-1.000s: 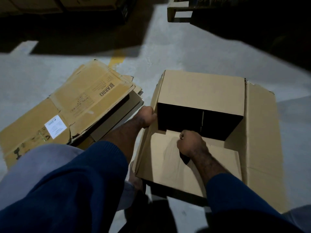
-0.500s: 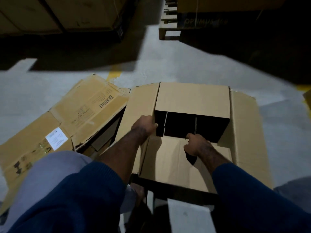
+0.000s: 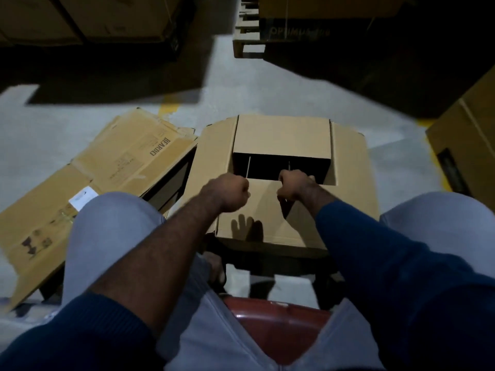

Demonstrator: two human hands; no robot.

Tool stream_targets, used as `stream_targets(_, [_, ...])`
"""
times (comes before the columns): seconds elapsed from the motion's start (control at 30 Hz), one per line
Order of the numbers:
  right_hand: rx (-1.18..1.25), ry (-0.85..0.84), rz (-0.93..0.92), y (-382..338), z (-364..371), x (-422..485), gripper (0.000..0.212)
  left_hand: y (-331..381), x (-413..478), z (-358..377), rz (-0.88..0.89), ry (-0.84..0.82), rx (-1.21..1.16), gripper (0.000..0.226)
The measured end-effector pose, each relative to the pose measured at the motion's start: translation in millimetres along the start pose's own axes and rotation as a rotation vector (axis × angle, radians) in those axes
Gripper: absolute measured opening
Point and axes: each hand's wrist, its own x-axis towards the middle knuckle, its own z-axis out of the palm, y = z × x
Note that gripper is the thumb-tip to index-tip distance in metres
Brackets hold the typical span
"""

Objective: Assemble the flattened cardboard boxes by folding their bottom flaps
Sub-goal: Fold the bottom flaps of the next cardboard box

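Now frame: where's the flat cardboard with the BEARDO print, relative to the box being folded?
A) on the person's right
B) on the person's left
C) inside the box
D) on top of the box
B: the flat cardboard lies on the person's left, beside the box, and none of it is in or on the box.

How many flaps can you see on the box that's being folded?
4: the far flap and the near flap folded in over the dark opening, the left flap and the right flap spread out at the sides. More may be hidden underneath.
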Motion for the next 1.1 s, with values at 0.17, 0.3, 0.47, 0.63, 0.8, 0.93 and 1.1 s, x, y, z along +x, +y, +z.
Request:
stream_targets(0.17, [0.042,-0.053,-0.136,11,-25,-37,0.019,-18,-6,-10,-0.127,0.227,-0.168,0.030])
stream_targets(0.3, [-0.041,-0.166,-0.163,14,-23,-61,0.032,-12,-11,-16,0.020,-0.024,-0.185,0.042])
stream_targets(0.47, [-0.132,-0.020,-0.121,5,-18,-74,0.031,0,-16,-3,0.060,0.010,0.027,0.056])
stream_targets(0.63, [-0.192,0.097,-0.122,2,-23,-76,0.033,4,-12,0,0.035,0.112,0.100,0.031])
stream_targets(0.8, [-0.226,0.129,-0.105,4,-33,-73,0.037,9,-9,-5,0.061,0.185,0.102,0.029])
stream_targets(0.93, [-0.197,-0.107,-0.119,6,-41,-66,0.041,19,-7,-6,0.105,0.005,0.099,0.009])
stream_targets(1.1, [-0.128,-0.646,-0.080,7,-33,-75,0.056,33,-12,6,0.169,-0.599,0.105,0.050])
